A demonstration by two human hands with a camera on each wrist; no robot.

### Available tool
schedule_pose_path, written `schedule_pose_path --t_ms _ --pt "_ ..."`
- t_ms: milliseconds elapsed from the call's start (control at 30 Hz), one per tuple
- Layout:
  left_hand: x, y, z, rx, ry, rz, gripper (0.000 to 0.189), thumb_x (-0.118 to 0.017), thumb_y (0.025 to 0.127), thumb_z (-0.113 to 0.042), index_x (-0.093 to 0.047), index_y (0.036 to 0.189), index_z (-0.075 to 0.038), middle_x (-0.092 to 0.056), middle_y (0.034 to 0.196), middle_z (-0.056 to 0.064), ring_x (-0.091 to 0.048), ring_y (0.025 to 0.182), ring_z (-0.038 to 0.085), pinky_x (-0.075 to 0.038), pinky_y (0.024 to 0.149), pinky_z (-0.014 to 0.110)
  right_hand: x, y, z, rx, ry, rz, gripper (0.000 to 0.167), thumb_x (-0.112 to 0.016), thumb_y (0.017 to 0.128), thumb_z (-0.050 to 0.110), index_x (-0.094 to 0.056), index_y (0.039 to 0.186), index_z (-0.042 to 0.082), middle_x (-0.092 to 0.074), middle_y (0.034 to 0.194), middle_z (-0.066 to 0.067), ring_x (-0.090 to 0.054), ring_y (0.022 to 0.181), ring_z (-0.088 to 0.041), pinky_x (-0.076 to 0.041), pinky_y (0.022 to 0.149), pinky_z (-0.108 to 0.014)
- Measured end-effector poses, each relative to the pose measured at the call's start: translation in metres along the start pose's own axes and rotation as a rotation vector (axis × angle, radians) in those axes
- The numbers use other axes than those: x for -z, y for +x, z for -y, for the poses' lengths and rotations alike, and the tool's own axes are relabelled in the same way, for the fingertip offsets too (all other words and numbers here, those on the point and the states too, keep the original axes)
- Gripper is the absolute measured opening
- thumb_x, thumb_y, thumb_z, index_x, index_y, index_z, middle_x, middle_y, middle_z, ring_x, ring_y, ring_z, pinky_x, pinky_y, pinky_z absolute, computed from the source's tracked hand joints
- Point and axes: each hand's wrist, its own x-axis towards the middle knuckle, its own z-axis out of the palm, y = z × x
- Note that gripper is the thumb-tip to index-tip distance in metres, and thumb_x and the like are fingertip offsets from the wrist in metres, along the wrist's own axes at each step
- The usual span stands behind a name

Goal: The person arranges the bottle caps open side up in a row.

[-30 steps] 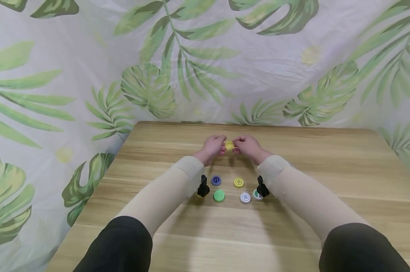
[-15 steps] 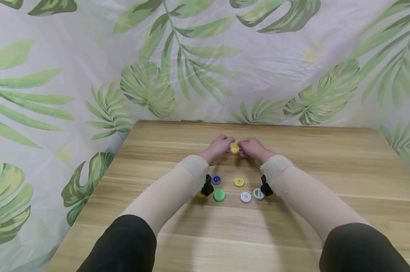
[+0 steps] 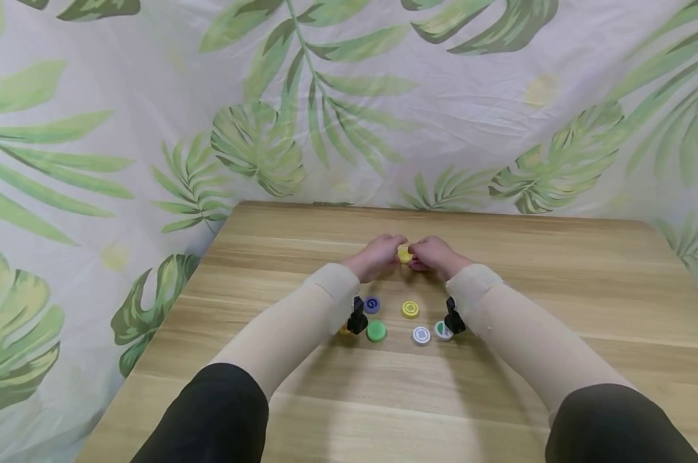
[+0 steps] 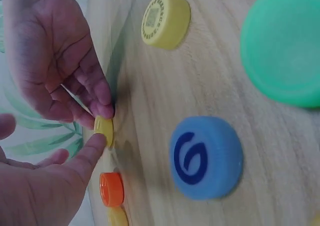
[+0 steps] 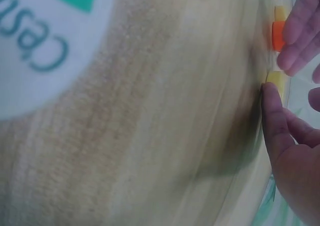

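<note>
Wood tabletop (image 3: 557,289) before leaf-printed cloth (image 3: 360,96)

I am wearing black outer sleeves (image 3: 615,424) that are ending partway down my arms in plain, rounded hems (image 3: 238,374). From beneath them, long cream sleeves (image 3: 282,325) are running on toward my wrists, narrowing along the way. Their fabric is lying mostly smooth over my forearms and bunching slightly at the wide cuffs (image 3: 473,283). On the inner side of each cuff a small black mount (image 3: 357,315) is sticking out, blocky at its lower end and slimmer above. My left hand (image 3: 377,253) and right hand (image 3: 438,253) are showing bare beyond the cuffs.
</note>
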Motion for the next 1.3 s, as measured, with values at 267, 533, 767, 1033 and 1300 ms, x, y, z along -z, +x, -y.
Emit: schedule_pose_path --t_ms 267,533,767,1033,1300 --pt "0.021 -0.004 -0.001 -0.042 -0.076 -0.140 0.057 -0.035 0.113 -0.031 -0.032 0.156 0.006 -0.044 0.150 0.031 -0.050 0.135 0.040 -0.045 0.111 0.045 -0.005 0.003 0.001 -0.006 -0.067 -0.002 0.041 -0.047 0.104 0.008 -0.050 0.138 -0.016 -0.062 0.097 -0.010 -0.063 0.079 -0.010 -0.058 0.081 -0.023" --pt "0.038 -0.013 0.011 -0.034 -0.092 -0.191 0.055 -0.037 0.113 -0.029 -0.033 0.155 0.007 -0.045 0.148 0.031 -0.052 0.132 0.038 -0.047 0.110 0.040 -0.012 0.002 0.001 -0.009 -0.061 0.012 0.043 -0.047 0.104 0.007 -0.048 0.141 -0.016 -0.061 0.099 -0.011 -0.062 0.082 -0.010 -0.058 0.085 -0.024" --pt "0.049 -0.021 0.019 -0.043 -0.059 -0.212 0.053 -0.038 0.113 -0.026 -0.035 0.153 0.009 -0.050 0.144 0.030 -0.054 0.130 0.037 -0.048 0.109 0.040 -0.016 0.003 0.004 -0.008 -0.009 0.029 0.045 -0.045 0.103 0.004 -0.045 0.143 -0.016 -0.061 0.103 -0.012 -0.061 0.084 -0.011 -0.057 0.081 -0.021" --pt "0.056 -0.034 0.032 0.084 0.083 -0.112 0.034 -0.045 0.108 -0.015 -0.052 0.131 0.010 -0.059 0.099 0.013 -0.059 0.085 0.020 -0.055 0.087 0.034 -0.018 -0.004 -0.002 0.022 -0.140 0.017 0.034 -0.046 0.098 0.001 -0.052 0.129 -0.011 -0.059 0.095 -0.011 -0.059 0.079 -0.014 -0.056 0.074 -0.022" --pt "0.059 -0.044 0.038 0.152 0.235 -0.019 0.027 -0.050 0.104 -0.013 -0.058 0.115 0.010 -0.062 0.094 0.012 -0.061 0.081 0.019 -0.058 0.081 0.031 -0.039 -0.028 0.005 0.229 -0.694 0.323 0.027 -0.071 0.092 0.023 -0.062 0.103 0.000 -0.062 0.086 -0.007 -0.058 0.074 -0.016 -0.051 0.068 -0.026"
